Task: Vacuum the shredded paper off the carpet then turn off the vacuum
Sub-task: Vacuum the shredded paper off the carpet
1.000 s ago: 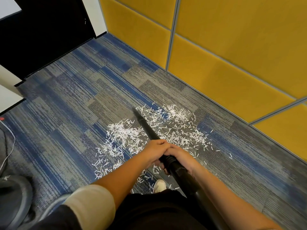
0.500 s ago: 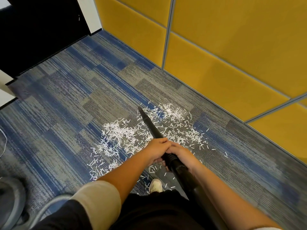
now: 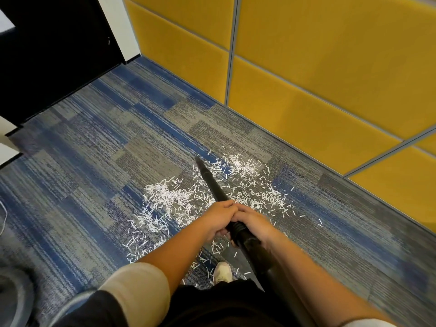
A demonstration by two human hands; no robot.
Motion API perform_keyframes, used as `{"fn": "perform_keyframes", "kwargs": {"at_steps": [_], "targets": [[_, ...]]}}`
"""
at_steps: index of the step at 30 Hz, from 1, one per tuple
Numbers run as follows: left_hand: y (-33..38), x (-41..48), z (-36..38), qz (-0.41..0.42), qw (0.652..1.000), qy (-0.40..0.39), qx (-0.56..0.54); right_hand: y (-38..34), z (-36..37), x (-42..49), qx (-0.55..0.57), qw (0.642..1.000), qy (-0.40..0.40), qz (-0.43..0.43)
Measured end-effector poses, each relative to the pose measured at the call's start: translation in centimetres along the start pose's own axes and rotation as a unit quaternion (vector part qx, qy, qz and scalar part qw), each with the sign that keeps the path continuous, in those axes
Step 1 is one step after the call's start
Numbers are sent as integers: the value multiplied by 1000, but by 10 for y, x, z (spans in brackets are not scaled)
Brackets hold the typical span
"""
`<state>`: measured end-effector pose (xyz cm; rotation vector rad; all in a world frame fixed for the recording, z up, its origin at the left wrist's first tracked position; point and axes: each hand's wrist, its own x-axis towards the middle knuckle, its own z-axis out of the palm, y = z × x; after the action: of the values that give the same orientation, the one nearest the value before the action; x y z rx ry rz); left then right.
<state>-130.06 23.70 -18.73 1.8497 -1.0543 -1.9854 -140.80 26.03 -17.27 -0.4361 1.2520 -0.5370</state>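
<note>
White shredded paper strips (image 3: 188, 204) lay scattered over the blue-grey striped carpet (image 3: 99, 175), mostly untouched. Left hand (image 3: 218, 221) and right hand (image 3: 253, 223) both clenched the tapered black plastic vacuum nozzle (image 3: 210, 180), tip at the far edge of the pile. Risk: sweeping too fast would flick strips toward the yellow padded wall panels (image 3: 306, 119); a shallow angle would skip strips near the white shoe (image 3: 221, 271).

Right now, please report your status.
Left hand and right hand grip vacuum wand. Shredded paper covers carpet. Shoe nearby.
</note>
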Motion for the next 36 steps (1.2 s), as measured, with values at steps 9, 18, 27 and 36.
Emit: {"fn": "perform_keyframes", "kwargs": {"at_steps": [9, 18, 27, 36], "targets": [[-1, 9, 0, -5, 1000, 2, 2, -1, -4, 8, 21, 1000, -1, 4], [16, 21, 13, 13, 1000, -2, 18, -11, -19, 10, 34, 999, 34, -24], [18, 24, 5, 4, 1000, 1, 17, -17, -15, 14, 31, 999, 24, -6], [29, 44, 38, 14, 998, -47, 29, -20, -44, 5, 47, 994, 96, -38]]}}
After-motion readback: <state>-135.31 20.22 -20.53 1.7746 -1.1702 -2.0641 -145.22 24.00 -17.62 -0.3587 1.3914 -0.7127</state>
